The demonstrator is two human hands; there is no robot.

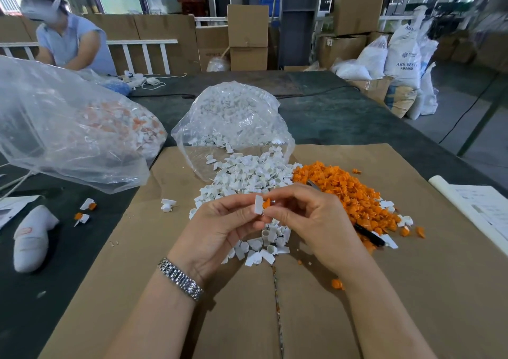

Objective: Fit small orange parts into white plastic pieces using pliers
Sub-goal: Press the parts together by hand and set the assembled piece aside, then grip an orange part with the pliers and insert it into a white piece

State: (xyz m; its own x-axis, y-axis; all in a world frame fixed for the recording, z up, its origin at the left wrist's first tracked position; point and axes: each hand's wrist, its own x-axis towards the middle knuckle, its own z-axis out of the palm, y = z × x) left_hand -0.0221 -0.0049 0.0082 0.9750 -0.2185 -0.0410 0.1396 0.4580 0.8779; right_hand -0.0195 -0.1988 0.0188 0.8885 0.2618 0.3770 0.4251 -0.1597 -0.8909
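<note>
The white plastic piece (259,204) sits pinched between your left hand's (220,226) thumb and fingertips, held up above the cardboard sheet (412,290). Touching its right side is a small orange part (266,203), gripped at the fingertips of your right hand (310,221), whose other fingers curl inward. Both hands meet above the near end of the white pile (247,182); the orange pile (349,191) lies just to the right. The pliers (368,235) lie on the cardboard beside your right hand, their dark handle poking out from the orange heap, tips mostly hidden behind your fingers.

The open bag of white pieces (233,122) spills toward you just beyond the piles. A larger clear bag (68,138) holding mixed orange-and-white pieces crowds the left edge of the cardboard. A few assembled pieces (85,211) and a white glove (33,237) lie on the dark table (343,116) left of the sheet. Papers (478,207) overlap the cardboard's right edge. Bare cardboard stretches near your forearms.
</note>
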